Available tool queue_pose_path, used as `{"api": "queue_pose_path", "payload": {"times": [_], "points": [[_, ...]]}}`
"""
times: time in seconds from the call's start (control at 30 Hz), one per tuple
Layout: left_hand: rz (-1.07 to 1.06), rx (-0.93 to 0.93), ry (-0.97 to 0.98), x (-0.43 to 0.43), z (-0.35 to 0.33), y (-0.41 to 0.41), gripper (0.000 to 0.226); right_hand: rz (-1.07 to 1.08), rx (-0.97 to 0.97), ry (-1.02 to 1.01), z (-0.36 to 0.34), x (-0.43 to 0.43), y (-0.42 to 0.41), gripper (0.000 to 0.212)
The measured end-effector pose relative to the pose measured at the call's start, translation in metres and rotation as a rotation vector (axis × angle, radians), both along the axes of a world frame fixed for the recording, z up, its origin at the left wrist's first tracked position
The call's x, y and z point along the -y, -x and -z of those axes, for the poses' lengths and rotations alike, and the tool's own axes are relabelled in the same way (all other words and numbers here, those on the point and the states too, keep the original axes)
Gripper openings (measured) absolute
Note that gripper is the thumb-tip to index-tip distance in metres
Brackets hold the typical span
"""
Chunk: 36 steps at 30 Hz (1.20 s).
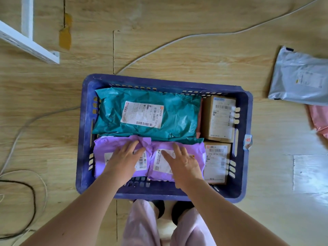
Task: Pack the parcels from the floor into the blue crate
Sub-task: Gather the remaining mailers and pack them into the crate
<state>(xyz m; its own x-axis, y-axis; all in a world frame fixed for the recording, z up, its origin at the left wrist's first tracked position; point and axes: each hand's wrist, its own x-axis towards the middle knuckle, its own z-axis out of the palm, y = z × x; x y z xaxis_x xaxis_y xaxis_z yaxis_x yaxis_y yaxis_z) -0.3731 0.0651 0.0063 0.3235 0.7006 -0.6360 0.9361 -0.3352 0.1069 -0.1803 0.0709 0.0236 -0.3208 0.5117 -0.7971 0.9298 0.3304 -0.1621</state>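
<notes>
A: Where are the two purple bags?
B: The left purple parcel [104, 150] and the right purple parcel [197, 150] lie side by side in the blue crate [85, 121], along its 6 o'clock wall. They touch in the middle.
A: What are the hands doing?
B: The left hand [124, 157] lies flat on the left one. The right hand [184, 162] lies flat on the right one. The fingers [133, 144] are straight and spread. They grip nothing and only press down.
A: How should the person do this well?
B: Probably by pushing softly and evenly, so both bags sit low and leave room on top. Pushing too hard could squash what is inside.
A: What do the bags look like?
B: They are soft, crinkly plastic with white labels. There is a scrunched bit where they meet.
A: What else is in there?
B: A big teal parcel [177, 112] is at 12 o'clock. An upper box [218, 118] and a lower box [215, 162] sit along the 3 o'clock wall.
A: Is anything left on the floor [177, 50]?
B: Yes. A grey parcel [300, 79] is at about 2 o'clock, well apart from the crate. A pink parcel [319, 119] is just beside it. So the job looks unfinished.
</notes>
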Motion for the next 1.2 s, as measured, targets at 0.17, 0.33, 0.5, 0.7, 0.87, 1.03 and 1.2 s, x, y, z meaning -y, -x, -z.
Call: {"api": "queue_pose_path", "payload": {"times": [0.17, 0.33, 0.5, 0.7, 0.87, 1.03, 1.2], "points": [[-0.027, 0.067, -0.046, -0.022, -0.041, -0.010, 0.068, 0.143, -0.105, -0.106, -0.035, -0.017, -0.013, 0.074], [-0.122, 0.212, -0.006, -0.060, -0.105, -0.038, 0.060, 0.335, -0.201, -0.213, -0.096, -0.043, -0.028, 0.053], [-0.131, 0.342, -0.062, -0.098, -0.188, -0.079, 0.045, 0.598, -0.359, -0.417, -0.173, -0.064, -0.058, 0.037], [-0.038, 0.447, -0.122, -0.126, -0.287, -0.148, 0.041, 0.864, -0.368, -0.520, -0.271, -0.075, -0.124, 0.034], [0.052, 0.486, -0.187, -0.131, -0.341, -0.210, 0.039, 1.118, -0.384, -0.585, -0.316, -0.059, -0.183, 0.029], [0.119, 0.509, -0.179, -0.117, -0.373, -0.281, 0.038, 1.312, -0.391, -0.642, -0.337, -0.021, -0.262, 0.026], [0.193, 0.468, -0.165, -0.091, -0.386, -0.367, 0.040, 1.399, -0.313, -0.619, -0.343, 0.025, -0.356, 0.026]]}}
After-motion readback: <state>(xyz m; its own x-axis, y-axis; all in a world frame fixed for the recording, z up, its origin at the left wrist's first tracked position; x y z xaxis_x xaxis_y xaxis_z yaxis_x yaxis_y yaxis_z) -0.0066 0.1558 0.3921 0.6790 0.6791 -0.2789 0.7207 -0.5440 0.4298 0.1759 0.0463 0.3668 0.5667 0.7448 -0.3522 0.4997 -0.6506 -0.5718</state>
